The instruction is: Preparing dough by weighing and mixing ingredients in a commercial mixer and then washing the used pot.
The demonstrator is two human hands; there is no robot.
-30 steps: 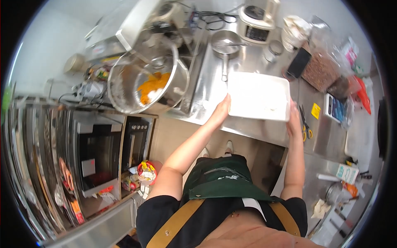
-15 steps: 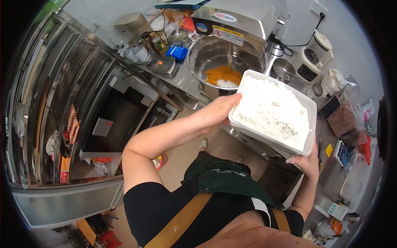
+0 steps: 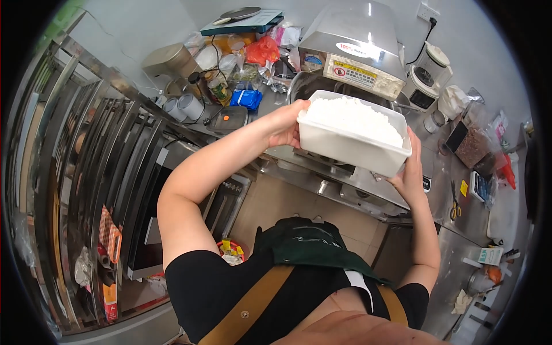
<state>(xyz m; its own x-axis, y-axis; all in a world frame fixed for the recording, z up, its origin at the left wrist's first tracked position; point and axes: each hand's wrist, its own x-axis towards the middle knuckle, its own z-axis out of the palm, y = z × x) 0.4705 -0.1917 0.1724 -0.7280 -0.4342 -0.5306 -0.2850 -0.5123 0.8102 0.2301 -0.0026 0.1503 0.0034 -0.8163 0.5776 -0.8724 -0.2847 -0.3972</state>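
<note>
Between my hands is a white rectangular tub (image 3: 351, 146), heaped with white powder (image 3: 356, 118) that looks like flour. My left hand (image 3: 289, 123) grips its left end, and my right hand (image 3: 409, 175) is closed on the right end. The tub is tipped, its far side lower than before. Just beyond it stands a steel mixing bowl (image 3: 297, 86) under the head of a large mixer (image 3: 353, 29). The tub hides most of the bowl and what is in it.
Left of the bowl lie a blue packet (image 3: 246, 99), a small scale (image 3: 228, 119) and a red plastic bag (image 3: 263, 52). A blender-like appliance (image 3: 426, 80), a phone (image 3: 457, 137) and scissors (image 3: 455, 208) are on the right counter. A tall tray rack (image 3: 75, 172) stands at left.
Both hands have raised the tub and moved it left and forward, in front of the mixing bowl. It has turned more level across, and my view has shifted.
</note>
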